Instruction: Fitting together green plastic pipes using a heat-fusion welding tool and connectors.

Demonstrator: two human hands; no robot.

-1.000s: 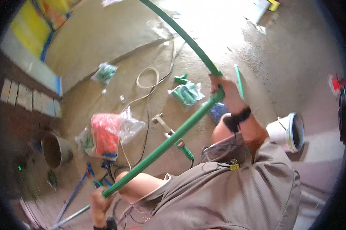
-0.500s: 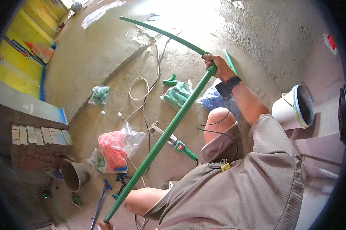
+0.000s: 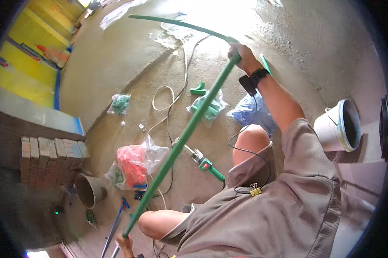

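A long green plastic pipe (image 3: 185,135) slants across the front of my body, held up off the floor. Its upper end meets an elbow fitting, from which a second green pipe (image 3: 181,23) runs off to the far left. My right hand (image 3: 245,59) is closed round the pipe at the elbow, with a dark watch or band on the wrist. Low at the picture's edge, my left hand (image 3: 125,246) grips the pipe's near end. Below the pipe, a green-handled pipe welding iron (image 3: 212,170) with a small red display lies on the floor.
Bags of green fittings (image 3: 209,107), a blue bag (image 3: 252,112) and a red bag (image 3: 133,165) lie around. Cables (image 3: 170,103) loop over the floor. A white bucket (image 3: 329,131) stands right; a dark bucket (image 3: 85,191) and stacked bricks (image 3: 47,157) are left.
My right hand and the elbow have risen a little toward the far side. The pipe's near end has lifted slightly, bringing more of my left hand into view. The view has shifted somewhat.
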